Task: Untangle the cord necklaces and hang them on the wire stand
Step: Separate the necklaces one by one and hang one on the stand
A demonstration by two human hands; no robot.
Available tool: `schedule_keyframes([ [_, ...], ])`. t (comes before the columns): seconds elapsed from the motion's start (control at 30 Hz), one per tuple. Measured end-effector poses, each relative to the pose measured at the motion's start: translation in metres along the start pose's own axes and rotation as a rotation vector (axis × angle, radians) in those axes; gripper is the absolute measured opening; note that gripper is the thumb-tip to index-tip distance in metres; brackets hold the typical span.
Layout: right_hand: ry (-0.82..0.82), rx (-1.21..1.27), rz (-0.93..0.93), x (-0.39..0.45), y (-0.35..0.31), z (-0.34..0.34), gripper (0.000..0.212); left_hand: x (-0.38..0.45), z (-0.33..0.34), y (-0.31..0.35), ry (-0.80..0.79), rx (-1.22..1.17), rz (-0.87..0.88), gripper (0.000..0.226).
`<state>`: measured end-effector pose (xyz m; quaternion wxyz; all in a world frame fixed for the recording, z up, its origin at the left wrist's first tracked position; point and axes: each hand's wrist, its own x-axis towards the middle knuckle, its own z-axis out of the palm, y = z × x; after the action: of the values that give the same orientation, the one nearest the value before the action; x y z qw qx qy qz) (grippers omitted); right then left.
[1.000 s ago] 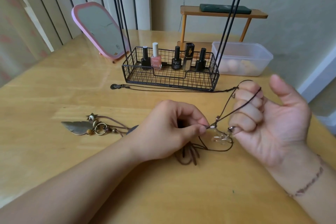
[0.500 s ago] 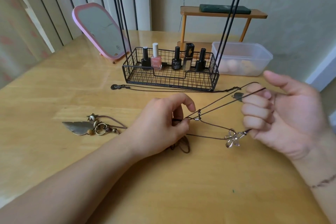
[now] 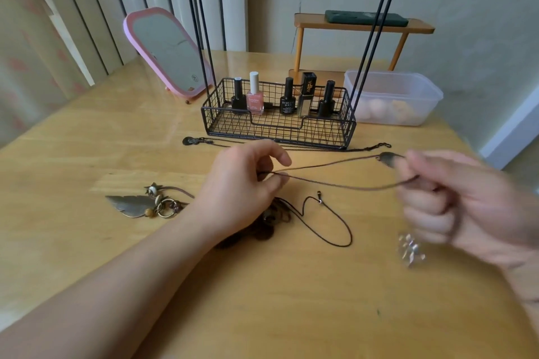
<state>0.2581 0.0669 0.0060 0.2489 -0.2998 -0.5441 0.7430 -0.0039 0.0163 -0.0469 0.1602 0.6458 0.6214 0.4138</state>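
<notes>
Your left hand [image 3: 248,183] pinches the brown cord necklace [image 3: 335,175] above the table [image 3: 87,140]; your right hand [image 3: 455,204], at 3 o'clock, grips its other end. The wire stand [image 3: 278,122] sits at 12 o'clock.

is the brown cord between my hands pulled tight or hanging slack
Nearly tight. The brown cord runs in two almost straight strands from the left hand to the right hand, clear of the table.

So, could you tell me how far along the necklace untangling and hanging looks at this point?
Nothing visibly hangs on the wire stand yet; its top is out of frame. In hand: the left hand and right hand stretch one brown cord between them. Left: a dark tangle under the left wrist, the feather pendant necklace and a chain necklace on the table.
</notes>
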Motion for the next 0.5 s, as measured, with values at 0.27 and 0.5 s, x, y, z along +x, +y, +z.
schedule_keyframes([
  [0.27, 0.875, -1.013, -0.239, 0.022, 0.011, -0.027, 0.066, 0.009, -0.027, -0.005, -0.472, 0.180, 0.054, 0.039],
  [0.5, 0.649, -1.303, -0.140, 0.040, 0.038, -0.021, 0.022, 0.014, -0.054, -0.014, -0.537, 0.071, -0.039, 0.042],
])
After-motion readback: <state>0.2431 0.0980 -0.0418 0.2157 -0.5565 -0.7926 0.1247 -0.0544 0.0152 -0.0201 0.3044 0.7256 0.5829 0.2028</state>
